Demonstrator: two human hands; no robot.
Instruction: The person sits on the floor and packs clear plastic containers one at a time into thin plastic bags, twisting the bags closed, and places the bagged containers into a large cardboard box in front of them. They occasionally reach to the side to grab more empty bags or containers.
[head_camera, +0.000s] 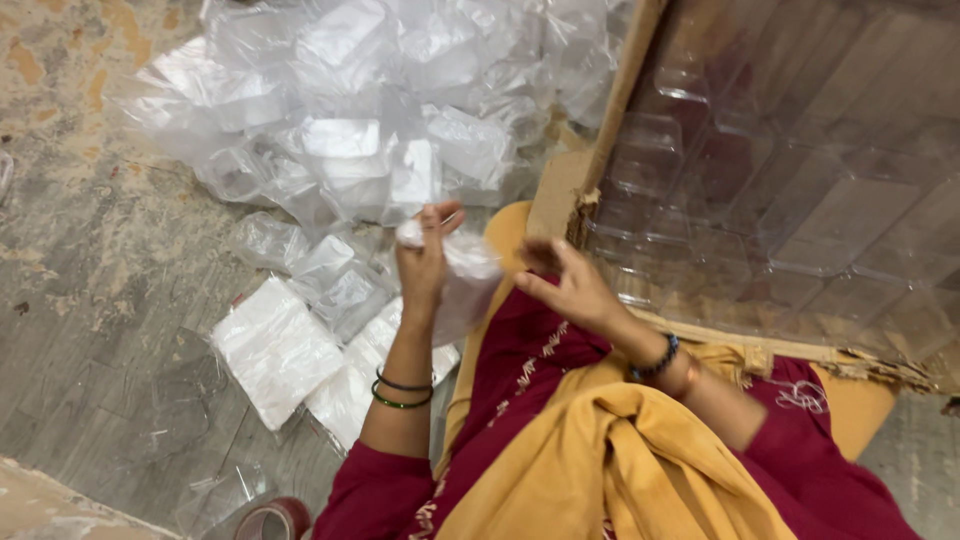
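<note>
Two hands busy: left hand (425, 262) pinches a thin plastic bag (462, 285), right hand (568, 288) open beside it. Risk: slippery film could slide free onto the bag pile (350, 110).

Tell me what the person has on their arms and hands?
Dark red sleeves pushed up near the elbows. The left wrist has thin green and black bangles. The right wrist has a dark beaded bracelet and an orange bangle. Both hands are bare, no gloves.
</note>
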